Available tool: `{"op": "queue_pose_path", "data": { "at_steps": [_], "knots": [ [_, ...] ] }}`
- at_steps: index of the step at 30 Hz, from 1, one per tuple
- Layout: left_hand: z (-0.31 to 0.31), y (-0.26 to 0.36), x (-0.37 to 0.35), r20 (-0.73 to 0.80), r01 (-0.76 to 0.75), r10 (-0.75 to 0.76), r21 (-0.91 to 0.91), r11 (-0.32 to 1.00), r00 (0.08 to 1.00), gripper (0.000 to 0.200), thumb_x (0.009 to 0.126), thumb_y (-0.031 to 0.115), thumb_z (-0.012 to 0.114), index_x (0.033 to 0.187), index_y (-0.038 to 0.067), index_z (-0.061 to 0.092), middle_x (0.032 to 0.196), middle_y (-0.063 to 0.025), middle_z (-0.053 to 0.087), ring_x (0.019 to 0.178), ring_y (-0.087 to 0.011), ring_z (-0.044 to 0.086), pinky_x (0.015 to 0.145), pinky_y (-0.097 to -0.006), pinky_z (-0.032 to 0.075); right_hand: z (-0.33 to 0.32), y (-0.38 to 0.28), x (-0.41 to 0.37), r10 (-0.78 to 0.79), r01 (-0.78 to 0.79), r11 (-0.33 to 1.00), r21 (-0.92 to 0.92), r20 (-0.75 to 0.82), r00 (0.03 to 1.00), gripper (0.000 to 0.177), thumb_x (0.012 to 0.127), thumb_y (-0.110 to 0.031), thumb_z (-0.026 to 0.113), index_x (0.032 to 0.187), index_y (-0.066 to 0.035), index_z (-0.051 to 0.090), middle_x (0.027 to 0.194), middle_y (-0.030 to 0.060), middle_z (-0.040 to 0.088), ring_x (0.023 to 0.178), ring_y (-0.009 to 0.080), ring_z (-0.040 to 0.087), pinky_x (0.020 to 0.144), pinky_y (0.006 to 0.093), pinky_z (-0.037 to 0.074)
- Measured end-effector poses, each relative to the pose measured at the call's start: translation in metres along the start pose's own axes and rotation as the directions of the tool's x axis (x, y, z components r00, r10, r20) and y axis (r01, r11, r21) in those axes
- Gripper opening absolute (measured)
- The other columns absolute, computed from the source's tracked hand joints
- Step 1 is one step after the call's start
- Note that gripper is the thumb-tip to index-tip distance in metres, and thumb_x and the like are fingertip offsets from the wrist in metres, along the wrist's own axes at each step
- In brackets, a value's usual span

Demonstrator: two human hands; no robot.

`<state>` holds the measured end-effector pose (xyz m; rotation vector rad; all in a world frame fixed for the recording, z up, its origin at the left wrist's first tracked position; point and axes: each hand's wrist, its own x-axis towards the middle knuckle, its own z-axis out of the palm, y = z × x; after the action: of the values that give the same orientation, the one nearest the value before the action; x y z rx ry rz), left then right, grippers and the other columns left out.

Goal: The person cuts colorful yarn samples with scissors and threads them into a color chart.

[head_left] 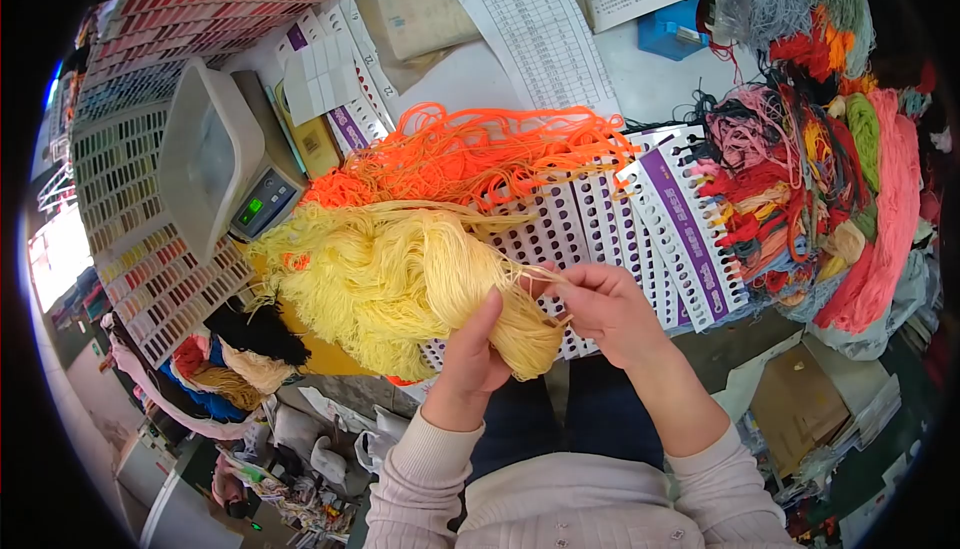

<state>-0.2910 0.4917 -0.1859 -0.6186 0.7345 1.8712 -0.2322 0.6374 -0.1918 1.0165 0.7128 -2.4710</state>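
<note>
A thick hank of pale yellow embroidery thread lies across my lap side of the table. My left hand is wrapped around its near end, thumb on top. At that same end my right hand pinches a few yellow strands between thumb and fingers. More loose yellow thread spreads to the left under the hank. Just behind it runs a pile of bright orange thread. White punched thread cards with purple bands lie beneath and to the right of my hands.
A digital scale with a white tray stands at left, before color sample charts. Papers and a blue box sit at the back. Mixed colored skeins heap up at right. A cardboard box is below right.
</note>
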Motion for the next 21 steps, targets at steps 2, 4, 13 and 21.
{"op": "queue_pose_path", "data": {
  "at_steps": [2, 4, 13, 21],
  "knots": [
    [0.002, 0.000, 0.000, -0.008, -0.018, 0.019, 0.069, 0.997, 1.000, 0.044, 0.084, 0.029, 0.039, 0.116, -0.001, 0.037, 0.121, -0.0138, 0.038, 0.109, -0.0220, 0.040, 0.089, -0.0363, 0.035, 0.007, -0.003, 0.001, 0.015, -0.012, 0.997, 0.070, -0.047, 0.999, 0.015, 0.077, -0.008, 0.054, 0.090, -0.001, 0.058, 0.068, -0.0027, 0.053, 0.047, 0.0000, 0.034, 0.041, 0.0148, 0.025],
    [0.006, 0.001, 0.000, -0.022, -0.020, 0.024, 0.199, 0.980, 0.999, 0.049, 0.084, 0.036, 0.037, 0.115, -0.002, 0.038, 0.123, -0.0149, 0.034, 0.110, -0.0237, 0.039, 0.090, -0.0377, 0.034, 0.013, -0.001, 0.002, -0.018, 0.014, 0.997, -0.070, -0.060, 0.998, 0.017, 0.077, -0.008, 0.054, 0.091, -0.001, 0.058, 0.067, -0.0030, 0.053, 0.048, 0.0000, 0.035, 0.041, 0.0151, 0.024],
    [0.002, 0.001, -0.001, 0.038, 0.011, -0.011, 0.000, 1.000, 0.999, 0.040, 0.084, 0.021, 0.041, 0.117, -0.002, 0.037, 0.122, -0.0145, 0.037, 0.110, -0.0218, 0.039, 0.090, -0.0352, 0.034, 0.014, 0.004, 0.003, -0.085, 0.080, 0.992, -0.098, -0.045, 0.995, 0.011, 0.075, -0.006, 0.055, 0.081, 0.000, 0.061, 0.059, -0.0040, 0.049, 0.047, 0.0006, 0.036, 0.041, 0.0157, 0.025],
    [0.002, -0.003, 0.001, -0.133, -0.016, 0.026, 0.076, 0.997, 0.991, 0.022, 0.083, 0.010, 0.043, 0.102, -0.001, 0.047, 0.107, -0.0134, 0.049, 0.098, -0.0196, 0.048, 0.086, -0.0331, 0.038, 0.012, 0.020, 0.009, -0.342, 0.342, 0.940, -0.005, -0.059, 0.938, 0.011, 0.075, -0.003, 0.052, 0.083, 0.001, 0.059, 0.062, 0.0002, 0.051, 0.048, 0.0038, 0.038, 0.043, 0.0174, 0.028]
  ]
}}
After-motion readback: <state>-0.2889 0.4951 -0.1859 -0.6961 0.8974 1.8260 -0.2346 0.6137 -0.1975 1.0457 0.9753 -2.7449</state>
